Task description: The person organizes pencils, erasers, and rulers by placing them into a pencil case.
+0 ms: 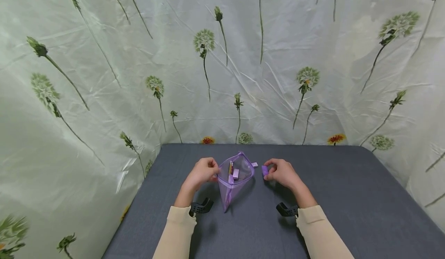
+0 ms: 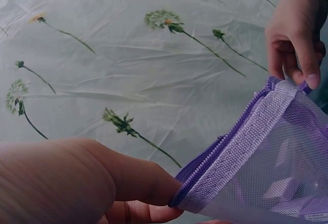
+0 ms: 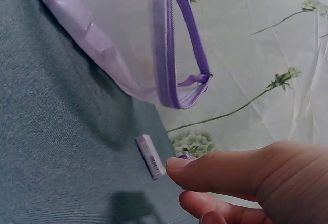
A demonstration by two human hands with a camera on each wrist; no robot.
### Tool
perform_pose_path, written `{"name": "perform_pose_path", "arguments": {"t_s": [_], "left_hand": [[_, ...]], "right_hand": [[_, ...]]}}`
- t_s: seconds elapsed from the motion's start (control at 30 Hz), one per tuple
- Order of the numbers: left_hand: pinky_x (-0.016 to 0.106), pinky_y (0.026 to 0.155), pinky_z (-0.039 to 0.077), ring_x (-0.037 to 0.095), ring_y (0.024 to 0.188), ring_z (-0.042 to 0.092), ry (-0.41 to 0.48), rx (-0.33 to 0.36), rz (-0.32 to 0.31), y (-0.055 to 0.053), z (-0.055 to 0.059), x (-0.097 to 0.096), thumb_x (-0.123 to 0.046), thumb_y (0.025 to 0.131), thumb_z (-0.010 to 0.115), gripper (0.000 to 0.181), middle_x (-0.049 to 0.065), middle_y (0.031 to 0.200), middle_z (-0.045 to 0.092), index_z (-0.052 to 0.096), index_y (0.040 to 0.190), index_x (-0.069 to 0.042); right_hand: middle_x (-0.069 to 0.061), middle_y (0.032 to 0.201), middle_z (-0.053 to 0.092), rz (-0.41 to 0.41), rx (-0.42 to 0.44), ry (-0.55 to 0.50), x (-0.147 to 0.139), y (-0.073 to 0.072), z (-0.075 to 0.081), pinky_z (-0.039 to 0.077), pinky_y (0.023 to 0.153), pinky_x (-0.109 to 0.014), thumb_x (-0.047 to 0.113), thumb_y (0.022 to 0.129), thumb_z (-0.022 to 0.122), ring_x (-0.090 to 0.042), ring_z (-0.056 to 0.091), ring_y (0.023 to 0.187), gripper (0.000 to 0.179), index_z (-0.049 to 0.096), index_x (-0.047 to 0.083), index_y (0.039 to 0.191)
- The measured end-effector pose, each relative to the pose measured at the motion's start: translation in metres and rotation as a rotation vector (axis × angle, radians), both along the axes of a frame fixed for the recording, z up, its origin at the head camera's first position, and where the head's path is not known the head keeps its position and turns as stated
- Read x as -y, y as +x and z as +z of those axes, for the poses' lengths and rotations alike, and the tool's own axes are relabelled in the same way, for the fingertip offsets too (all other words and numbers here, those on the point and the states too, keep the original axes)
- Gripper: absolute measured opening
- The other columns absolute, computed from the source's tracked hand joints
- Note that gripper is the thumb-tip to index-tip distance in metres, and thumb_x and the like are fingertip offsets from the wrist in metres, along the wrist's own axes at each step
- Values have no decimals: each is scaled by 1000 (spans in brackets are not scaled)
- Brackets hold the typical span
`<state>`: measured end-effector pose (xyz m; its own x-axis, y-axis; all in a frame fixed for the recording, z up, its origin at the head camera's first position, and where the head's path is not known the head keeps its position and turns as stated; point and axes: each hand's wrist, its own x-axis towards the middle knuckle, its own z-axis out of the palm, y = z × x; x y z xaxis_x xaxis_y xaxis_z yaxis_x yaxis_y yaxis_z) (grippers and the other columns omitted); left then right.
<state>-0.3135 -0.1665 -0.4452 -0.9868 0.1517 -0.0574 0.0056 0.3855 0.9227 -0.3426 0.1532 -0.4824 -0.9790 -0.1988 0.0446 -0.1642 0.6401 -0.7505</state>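
Observation:
A purple mesh zip pouch (image 1: 236,189) stands with its mouth open, its zipped rim pinched between the thumb and fingers of my left hand (image 1: 205,171). Through the mesh show a small lavender block (image 1: 236,174) and a slim, multicoloured striped item (image 1: 231,168). To the right of the pouch, my right hand (image 1: 283,172) pinches a small purple block (image 1: 265,170) by its sides; the right wrist view mostly hides it behind the thumb. A pale lavender block with a barcode (image 3: 150,156) lies on the table just beyond the pouch.
The table has a dark grey-blue cloth (image 1: 330,197). Behind it and along the sides hangs a pale curtain (image 1: 250,77) printed with dandelions. Each wrist wears a black band (image 1: 201,206).

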Motion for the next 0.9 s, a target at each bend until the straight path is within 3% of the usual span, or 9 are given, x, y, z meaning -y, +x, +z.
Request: {"name": "perform_pose_path", "arguments": {"t_s": [0.43,0.9], "left_hand": [[38,68,61,24,67,62,8,5,-1,0,3,1,-6,94,66,11,14,89,59,60,87,0],[38,68,61,24,69,63,9,6,-12,1,5,2,-6,95,65,11,14,90,60,60,88,0]], "right_hand": [[1,75,66,61,-42,34,9,2,25,47,60,-32,9,76,86,-16,61,65,44,69,7,117],[1,75,67,108,-62,40,30,4,40,50,64,-34,13,74,88,-15,62,66,43,70,9,113]]}}
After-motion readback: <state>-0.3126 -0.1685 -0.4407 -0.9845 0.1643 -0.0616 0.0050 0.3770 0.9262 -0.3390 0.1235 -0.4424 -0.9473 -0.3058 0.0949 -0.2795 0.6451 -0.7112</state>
